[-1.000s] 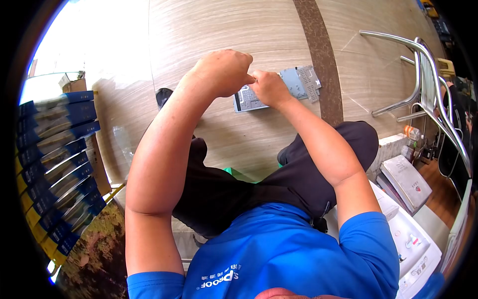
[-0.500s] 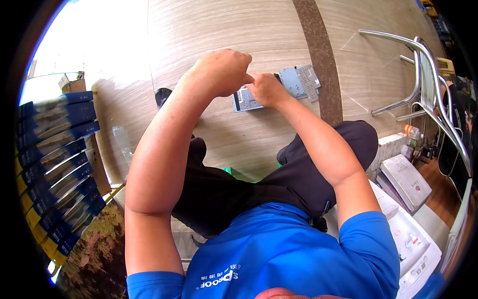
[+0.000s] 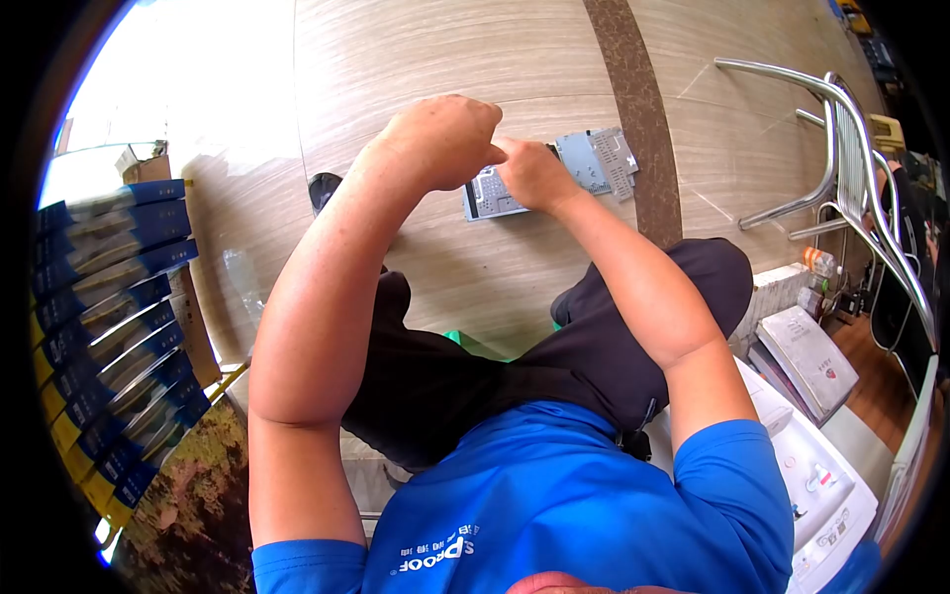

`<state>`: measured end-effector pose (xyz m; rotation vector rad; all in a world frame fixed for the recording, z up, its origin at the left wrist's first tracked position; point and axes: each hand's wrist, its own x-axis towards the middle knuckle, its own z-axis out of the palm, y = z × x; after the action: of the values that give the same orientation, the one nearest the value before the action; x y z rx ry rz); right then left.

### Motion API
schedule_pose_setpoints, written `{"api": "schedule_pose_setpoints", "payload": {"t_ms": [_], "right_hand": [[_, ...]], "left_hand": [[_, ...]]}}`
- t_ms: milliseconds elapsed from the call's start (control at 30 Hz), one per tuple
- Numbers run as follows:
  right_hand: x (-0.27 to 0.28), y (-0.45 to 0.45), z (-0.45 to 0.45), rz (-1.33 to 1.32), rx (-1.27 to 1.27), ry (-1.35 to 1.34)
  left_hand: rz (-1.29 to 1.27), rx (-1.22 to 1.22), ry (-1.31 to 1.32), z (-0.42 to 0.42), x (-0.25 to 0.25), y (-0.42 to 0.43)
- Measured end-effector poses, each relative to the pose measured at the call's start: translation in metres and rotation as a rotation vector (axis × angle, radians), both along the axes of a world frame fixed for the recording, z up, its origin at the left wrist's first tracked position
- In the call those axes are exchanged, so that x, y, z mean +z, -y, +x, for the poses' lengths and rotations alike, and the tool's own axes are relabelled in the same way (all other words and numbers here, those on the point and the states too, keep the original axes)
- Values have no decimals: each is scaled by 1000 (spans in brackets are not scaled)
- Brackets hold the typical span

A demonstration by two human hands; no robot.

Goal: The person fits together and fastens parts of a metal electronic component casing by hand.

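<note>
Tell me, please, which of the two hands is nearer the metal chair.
The right hand, seen over the grey panels; the left hand is on its other side, farther from the metal chair.

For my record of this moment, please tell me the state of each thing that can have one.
Left hand: bent, grip hidden
Right hand: curled, grip hidden
Grey panels: lying on the floor, partly hidden
Slotted plate: lying at their right end
Blue packages: stacked
Metal chair: upright or tipped, cannot tell
</note>
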<state>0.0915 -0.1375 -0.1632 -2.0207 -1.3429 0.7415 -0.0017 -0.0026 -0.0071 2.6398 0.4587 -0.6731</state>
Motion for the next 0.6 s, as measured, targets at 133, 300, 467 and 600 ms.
{"api": "schedule_pose_setpoints", "payload": {"t_ms": [133,300,467,600], "right_hand": [[5,1,-1,-20,49,3],[4,1,-4,76,29,-78],[-4,1,-1,48,35,-20],[2,0,-2,-22,-62,15]], "left_hand": [[3,16,8,-1,-4,-1],[4,6,-7,0,-2,-1],[5,8,-4,0,-3,-1],[6,9,3,-1,-1,0]]}}
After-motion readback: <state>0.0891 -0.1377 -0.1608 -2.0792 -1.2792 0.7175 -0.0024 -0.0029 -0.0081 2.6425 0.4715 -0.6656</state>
